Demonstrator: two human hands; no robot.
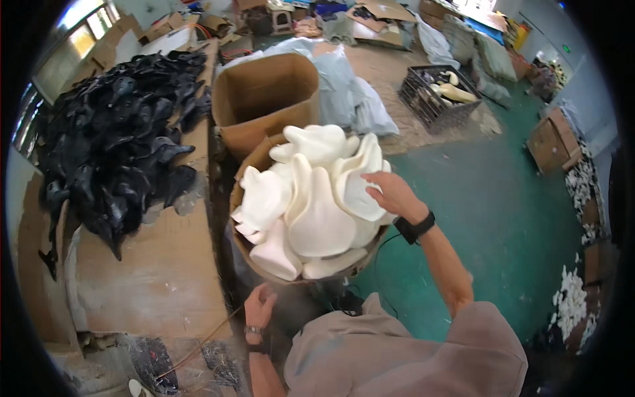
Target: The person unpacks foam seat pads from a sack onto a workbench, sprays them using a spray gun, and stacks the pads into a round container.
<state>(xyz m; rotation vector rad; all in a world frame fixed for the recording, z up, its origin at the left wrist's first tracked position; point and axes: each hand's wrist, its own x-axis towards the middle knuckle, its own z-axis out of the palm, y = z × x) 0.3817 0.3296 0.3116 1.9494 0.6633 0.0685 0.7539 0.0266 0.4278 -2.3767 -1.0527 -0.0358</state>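
Cream-white foam pads [321,225], shaped like bicycle saddles, are heaped above the rim of a round-sided cardboard box [242,182] in front of me. My right hand [397,198] reaches over the heap's right side, thumb and fingers apart against one upright foam pad [359,192]. A dark watch is on that wrist. Below the box's near left edge hangs my left hand [259,306], its fingers loosely bent and apart, with nothing visible in them. A pile of black saddle-shaped shells [126,132] covers the cardboard-topped table to my left.
An open-topped tall carton [264,92] stands just behind the heap. Grey plastic bags [344,86] lie beside it. Farther right is a dark crate [438,99] with pale pieces inside. White scraps [570,301] lie along the right side of the green floor [463,212].
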